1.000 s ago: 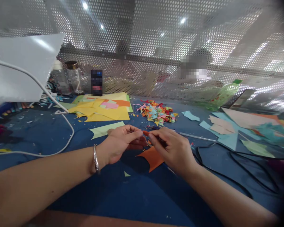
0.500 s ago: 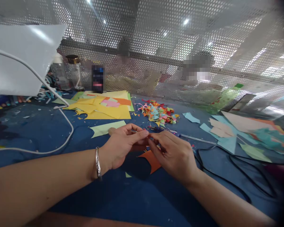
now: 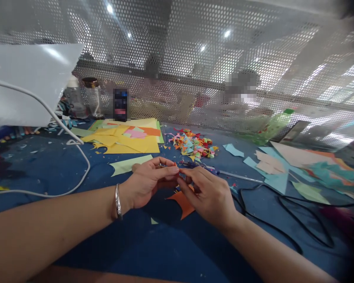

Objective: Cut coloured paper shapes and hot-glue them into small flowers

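My left hand [image 3: 149, 179], with a silver bangle at its wrist, is closed in a pinch. A small orange-red paper piece [image 3: 175, 164] pokes up at its fingertips. Close against these fingertips, my right hand [image 3: 209, 192] is pinched too; whatever lies between its thumb and finger is hidden. Below the hands lies a cut orange sheet [image 3: 183, 204], partly covered by my right hand. A pale green sheet [image 3: 125, 165] with curved cut edges rests behind my left hand. Beyond the hands is a heap of small multicoloured paper pieces [image 3: 193, 143].
Yellow paper sheets [image 3: 120, 141] are stacked at the back left, before a phone [image 3: 120, 104] and a lidded bottle [image 3: 93, 98]. A white cable [image 3: 82, 177] loops at left, black cables [image 3: 271, 214] at right. Blue sheets [image 3: 279, 179] lie right. A perforated screen [image 3: 177, 35] stands behind.
The view has shifted slightly, so the scene sits a little lower and further left. Both hands keep their pinch; the small orange-red tip shows more clearly now.
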The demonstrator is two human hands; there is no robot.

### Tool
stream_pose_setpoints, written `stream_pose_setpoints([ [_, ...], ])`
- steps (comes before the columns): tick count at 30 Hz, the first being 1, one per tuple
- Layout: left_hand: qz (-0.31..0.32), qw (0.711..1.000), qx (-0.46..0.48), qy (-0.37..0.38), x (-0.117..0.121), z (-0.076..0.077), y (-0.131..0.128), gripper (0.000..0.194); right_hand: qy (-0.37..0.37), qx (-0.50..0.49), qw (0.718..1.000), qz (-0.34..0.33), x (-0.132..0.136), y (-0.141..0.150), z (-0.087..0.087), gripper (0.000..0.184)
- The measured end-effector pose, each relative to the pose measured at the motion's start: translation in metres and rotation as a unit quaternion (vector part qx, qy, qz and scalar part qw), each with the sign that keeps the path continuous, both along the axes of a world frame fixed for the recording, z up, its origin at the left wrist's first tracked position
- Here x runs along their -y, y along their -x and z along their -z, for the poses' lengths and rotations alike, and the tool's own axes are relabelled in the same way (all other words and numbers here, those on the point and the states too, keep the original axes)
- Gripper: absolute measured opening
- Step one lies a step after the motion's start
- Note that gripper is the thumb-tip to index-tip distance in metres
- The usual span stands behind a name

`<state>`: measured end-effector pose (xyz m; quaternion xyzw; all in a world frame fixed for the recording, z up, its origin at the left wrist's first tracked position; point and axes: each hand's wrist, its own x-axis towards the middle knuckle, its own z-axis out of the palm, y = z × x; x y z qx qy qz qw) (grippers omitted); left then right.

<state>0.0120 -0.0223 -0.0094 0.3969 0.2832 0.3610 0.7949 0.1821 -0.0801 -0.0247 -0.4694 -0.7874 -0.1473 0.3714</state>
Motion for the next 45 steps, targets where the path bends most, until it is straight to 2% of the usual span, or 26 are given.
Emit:
stream_pose_setpoints([
  [7,0.022,1.0,-0.011,0.011,-0.006,0.001,-0.004,0.02,0.024,-0.043,0.999,-0.013,-0.003,-0.007,0.001,0.014],
  [14,0.05,0.999,-0.019,-0.006,-0.01,0.003,-0.004,0.028,0.049,-0.088,0.995,-0.02,0.0,-0.01,-0.001,0.013],
  [24,0.04,0.998,-0.008,-0.051,-0.01,0.006,-0.004,0.029,0.09,-0.127,0.987,-0.026,0.001,-0.008,-0.001,0.012],
  [45,0.031,0.997,-0.027,-0.071,-0.01,0.005,-0.006,0.03,0.121,-0.161,0.979,-0.014,0.002,-0.009,-0.001,0.014],
])
